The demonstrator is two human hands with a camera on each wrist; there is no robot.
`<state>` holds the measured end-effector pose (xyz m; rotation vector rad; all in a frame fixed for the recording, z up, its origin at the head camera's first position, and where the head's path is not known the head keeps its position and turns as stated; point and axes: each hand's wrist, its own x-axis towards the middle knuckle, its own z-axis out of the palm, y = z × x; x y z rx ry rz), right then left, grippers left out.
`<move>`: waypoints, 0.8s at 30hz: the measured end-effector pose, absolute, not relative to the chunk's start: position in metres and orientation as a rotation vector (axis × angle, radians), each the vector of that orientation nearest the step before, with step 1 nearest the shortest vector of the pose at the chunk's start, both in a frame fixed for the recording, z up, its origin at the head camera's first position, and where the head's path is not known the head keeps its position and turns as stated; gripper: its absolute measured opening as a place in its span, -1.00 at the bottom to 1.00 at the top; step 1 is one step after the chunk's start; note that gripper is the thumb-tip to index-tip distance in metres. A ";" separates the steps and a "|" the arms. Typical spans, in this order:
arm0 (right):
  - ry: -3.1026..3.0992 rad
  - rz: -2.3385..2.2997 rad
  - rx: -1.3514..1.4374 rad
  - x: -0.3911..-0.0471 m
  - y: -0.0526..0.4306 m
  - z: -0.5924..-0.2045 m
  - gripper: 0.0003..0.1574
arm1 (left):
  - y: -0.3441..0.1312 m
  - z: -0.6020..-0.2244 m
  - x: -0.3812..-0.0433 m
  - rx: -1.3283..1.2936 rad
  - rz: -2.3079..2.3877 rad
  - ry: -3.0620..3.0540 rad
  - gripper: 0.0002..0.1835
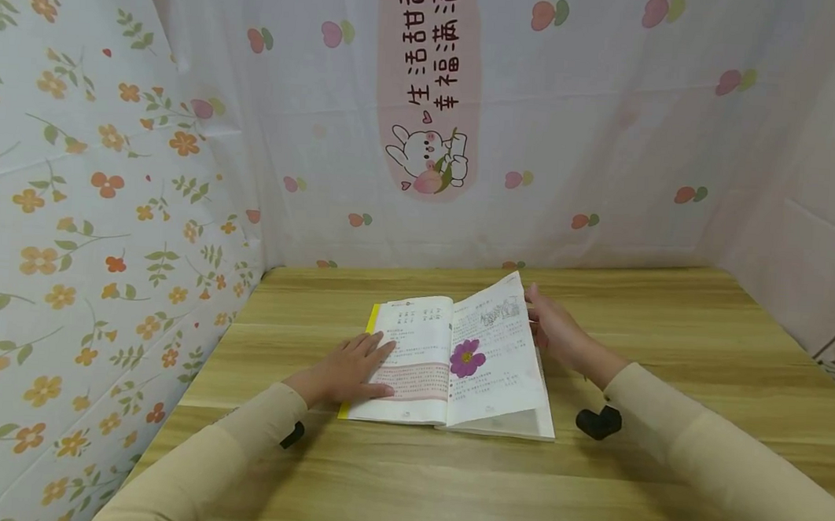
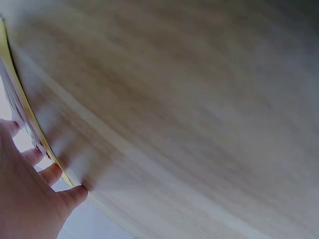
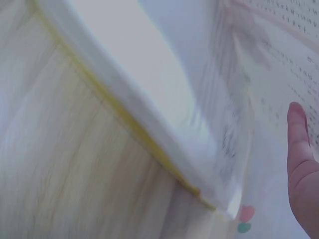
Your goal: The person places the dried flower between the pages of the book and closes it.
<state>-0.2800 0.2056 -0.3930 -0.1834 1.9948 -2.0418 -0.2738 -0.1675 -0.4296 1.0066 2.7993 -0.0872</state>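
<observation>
Patterned cloth (image 1: 310,145) hangs beyond the surface's far edge; another cloth (image 1: 72,234), with orange flowers, runs down the left edge.

Wood-grain surface (image 1: 405,488): carries the book. Near edge out of frame.

Book (image 1: 424,335): lies open, nearer the far edge than the bottom of the view, a bit closer to the surface's left edge than its right. Yellow cover (image 1: 373,319) shows past the left pages. Spine runs roughly far-to-near. Closest thing to a container here: it carries the flower on an exposed page, nothing over it.

Lifted leaf (image 1: 507,360): up off the right-hand pages, highest at its far outer corner, gap below along the outer and near sides. Slopes down toward the spine.

Left hand (image 1: 350,369): fingers spread, resting on the left page. Probably there to pin that half flat and stop the book shifting.

Right hand (image 1: 562,335): at the leaf's outer edge, some fingers hidden behind it. Likely what holds the leaf up; can't tell if it pinches or just props.

Purple flower (image 1: 467,358): face up on the lifted leaf, right beside the spine. Low end of the slope, so probably less prone to slide.
</observation>
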 end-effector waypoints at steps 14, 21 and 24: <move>1.932 -1.984 -0.304 -0.249 0.171 -0.391 -0.07 | -0.167 -0.430 -0.274 1.021 -0.093 2.805 -0.04; 2.333 -1.652 -0.544 -0.232 0.143 -0.402 -0.22 | -0.167 -0.429 -0.273 0.989 -0.083 2.806 -0.04; 2.508 -1.481 -0.610 -0.226 0.134 -0.409 -0.17 | -0.167 -0.429 -0.273 1.001 -0.089 2.814 -0.05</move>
